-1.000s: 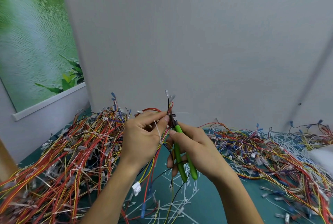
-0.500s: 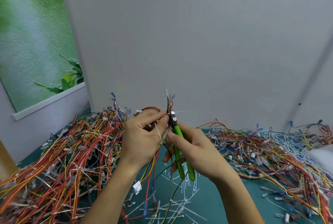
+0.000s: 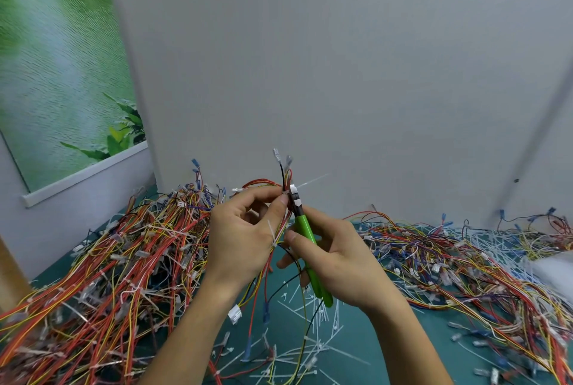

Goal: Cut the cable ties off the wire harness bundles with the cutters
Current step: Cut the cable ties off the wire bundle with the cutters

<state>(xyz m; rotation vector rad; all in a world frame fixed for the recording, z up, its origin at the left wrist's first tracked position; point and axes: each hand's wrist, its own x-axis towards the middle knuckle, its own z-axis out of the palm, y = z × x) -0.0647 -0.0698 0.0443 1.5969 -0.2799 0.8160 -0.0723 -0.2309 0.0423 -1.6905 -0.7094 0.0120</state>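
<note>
My left hand [image 3: 245, 235] grips a thin wire harness bundle [image 3: 286, 173] upright, its terminal ends sticking up above my fingers and its wires hanging down below my palm. My right hand [image 3: 338, 257] is closed around the green-handled cutters [image 3: 307, 248]. The cutters' jaws meet the bundle at a white cable tie [image 3: 294, 190] just above my left thumb, and the tie's thin tail points off to the right. A second white tie [image 3: 272, 232] crosses the bundle lower down, beside my left palm.
A big heap of red, orange and yellow harnesses [image 3: 117, 260] fills the green table on the left. Another tangled heap [image 3: 449, 263] lies on the right. Cut white ties [image 3: 310, 341] litter the green surface [image 3: 350, 338] below my hands. A grey wall stands close behind.
Both hands have crept slightly up and left with the bundle. The cutter handles look squeezed closer together than a second ago, with the jaws staying at the white tie.
</note>
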